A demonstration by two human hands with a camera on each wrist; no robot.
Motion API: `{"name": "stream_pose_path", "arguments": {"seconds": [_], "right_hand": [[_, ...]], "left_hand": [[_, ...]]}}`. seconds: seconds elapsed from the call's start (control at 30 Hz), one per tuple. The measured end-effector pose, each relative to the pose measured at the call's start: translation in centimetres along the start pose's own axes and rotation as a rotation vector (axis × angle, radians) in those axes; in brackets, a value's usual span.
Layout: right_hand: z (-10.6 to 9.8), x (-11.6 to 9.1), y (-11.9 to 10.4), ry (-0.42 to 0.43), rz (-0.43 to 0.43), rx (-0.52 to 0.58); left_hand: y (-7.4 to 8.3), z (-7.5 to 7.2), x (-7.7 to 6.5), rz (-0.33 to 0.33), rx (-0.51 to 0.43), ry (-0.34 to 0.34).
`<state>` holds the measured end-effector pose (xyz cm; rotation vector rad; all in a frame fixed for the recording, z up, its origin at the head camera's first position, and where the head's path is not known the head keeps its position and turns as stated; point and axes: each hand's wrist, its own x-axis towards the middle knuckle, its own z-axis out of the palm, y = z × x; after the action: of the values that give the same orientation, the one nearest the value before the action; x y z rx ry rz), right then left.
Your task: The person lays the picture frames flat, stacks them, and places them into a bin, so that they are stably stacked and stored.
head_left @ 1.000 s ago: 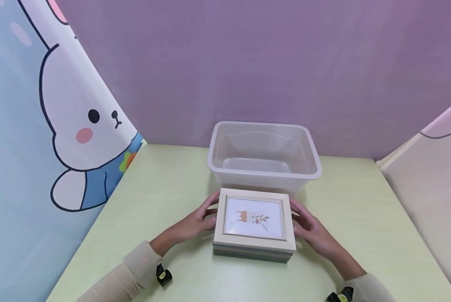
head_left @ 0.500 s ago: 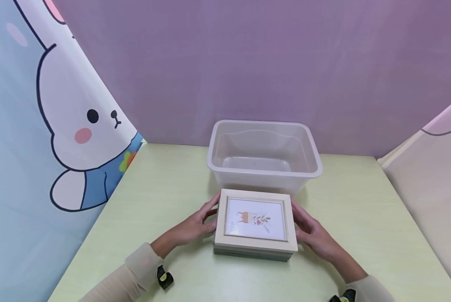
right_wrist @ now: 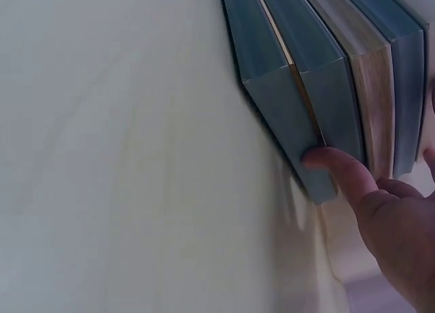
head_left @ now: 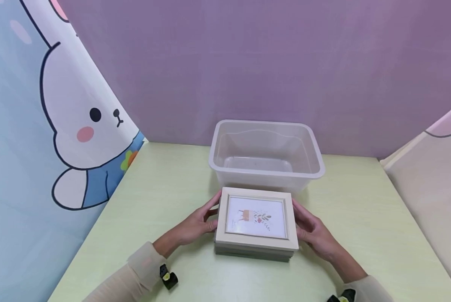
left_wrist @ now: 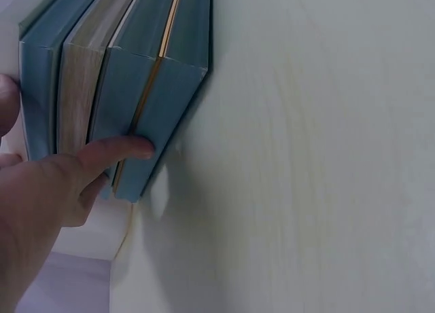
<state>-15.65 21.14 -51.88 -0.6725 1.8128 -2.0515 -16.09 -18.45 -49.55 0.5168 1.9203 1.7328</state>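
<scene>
A stack of several picture frames [head_left: 256, 245] lies on the table. On top is a cream frame [head_left: 263, 242] around a print of a plant in an orange pot. Below it, the wrist views show blue frames [left_wrist: 180, 89] and a brown wood-toned frame [right_wrist: 374, 99]. My left hand [head_left: 191, 226] touches the stack's left side, its thumb [left_wrist: 126, 150] laid along the lower blue frames. On the right side, my right hand [head_left: 317, 237] presses its thumb [right_wrist: 343, 170] against the lowest frames. Fingers of both hands reach toward the far corners and are partly hidden.
Directly behind the stack stands a light grey plastic bin [head_left: 267, 173], with nothing inside. The pale green table [head_left: 165, 180] extends on both sides. A purple backdrop [head_left: 248, 63] rises behind, and a rabbit-print cloth [head_left: 71, 126] hangs at the left.
Both hands stay at the stack's sides. The whole scene shifts slightly in the head view; the stack and bin keep their places on the table.
</scene>
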Motion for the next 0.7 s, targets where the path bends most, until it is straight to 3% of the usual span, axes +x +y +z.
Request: {"name": "stream_pose_path", "arguments": {"seconds": [0.4, 0.7], "right_hand": [[0.6, -0.2, -3.1, -0.064, -0.029, 0.106], [0.8, -0.5, -6.0, -0.114, -0.049, 0.162]], "left_hand": [[2.7, 0.5, -0.9, 0.002, -0.035, 0.024], [6.3, 0.7, -1.9, -0.007, -0.078, 0.02]]}}
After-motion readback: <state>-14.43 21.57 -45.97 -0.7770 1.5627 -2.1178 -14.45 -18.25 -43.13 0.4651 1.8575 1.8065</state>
